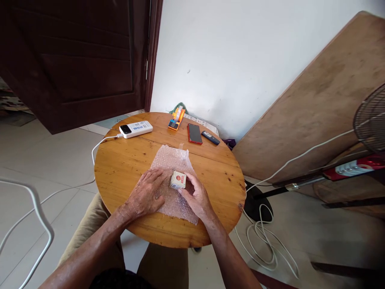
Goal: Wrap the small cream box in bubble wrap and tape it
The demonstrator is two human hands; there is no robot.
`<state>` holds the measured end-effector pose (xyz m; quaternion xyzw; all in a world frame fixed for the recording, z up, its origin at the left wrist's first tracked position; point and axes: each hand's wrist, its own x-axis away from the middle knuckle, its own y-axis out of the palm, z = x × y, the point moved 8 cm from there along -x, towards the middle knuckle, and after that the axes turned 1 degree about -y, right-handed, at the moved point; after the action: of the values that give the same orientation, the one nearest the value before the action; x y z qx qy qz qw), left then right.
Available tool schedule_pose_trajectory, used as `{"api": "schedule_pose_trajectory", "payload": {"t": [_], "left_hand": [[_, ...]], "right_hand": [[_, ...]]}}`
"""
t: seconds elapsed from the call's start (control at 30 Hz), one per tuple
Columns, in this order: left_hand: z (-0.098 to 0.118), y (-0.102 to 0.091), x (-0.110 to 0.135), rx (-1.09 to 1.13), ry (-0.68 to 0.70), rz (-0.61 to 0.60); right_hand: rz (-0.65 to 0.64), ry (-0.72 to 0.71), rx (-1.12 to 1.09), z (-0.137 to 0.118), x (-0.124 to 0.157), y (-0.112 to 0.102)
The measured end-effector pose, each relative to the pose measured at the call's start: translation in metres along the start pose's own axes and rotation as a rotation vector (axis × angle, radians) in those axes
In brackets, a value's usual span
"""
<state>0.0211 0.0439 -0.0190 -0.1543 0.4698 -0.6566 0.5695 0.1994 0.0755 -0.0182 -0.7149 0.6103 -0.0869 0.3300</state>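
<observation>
A sheet of bubble wrap [173,158] lies flat on the round wooden table [120,160]. On its middle sits a small cream box [178,180] with a red print on top. My right hand [197,196] grips the box from the right side, thumb in front and fingers behind. To the left of the box, my left hand [147,192] rests flat on the bubble wrap with fingers stretched out. It holds nothing. A short piece of clear tape [181,146] shows at the far edge of the wrap.
At the table's far side are a white power bank [136,129] with a cable, an orange tape dispenser [177,119], a red-edged phone [194,133] and a dark handheld device [210,137]. A fan [371,118] stands right; coiled cable [264,237] lies on the floor.
</observation>
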Motion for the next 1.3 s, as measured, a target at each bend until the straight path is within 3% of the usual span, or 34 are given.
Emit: {"api": "schedule_pose_trajectory", "payload": {"t": [0.27, 0.6, 1.3], "left_hand": [[0.004, -0.001, -0.001, 0.000, 0.013, -0.021], [0.011, 0.003, -0.005, -0.120, -0.010, -0.150], [0.009, 0.006, -0.004, -0.167, -0.016, -0.141]], "right_hand": [[-0.008, -0.009, 0.001, -0.002, 0.000, -0.001], [-0.006, -0.001, 0.018, 0.001, 0.002, 0.000], [0.014, 0.020, -0.052, 0.004, 0.002, 0.000]]}}
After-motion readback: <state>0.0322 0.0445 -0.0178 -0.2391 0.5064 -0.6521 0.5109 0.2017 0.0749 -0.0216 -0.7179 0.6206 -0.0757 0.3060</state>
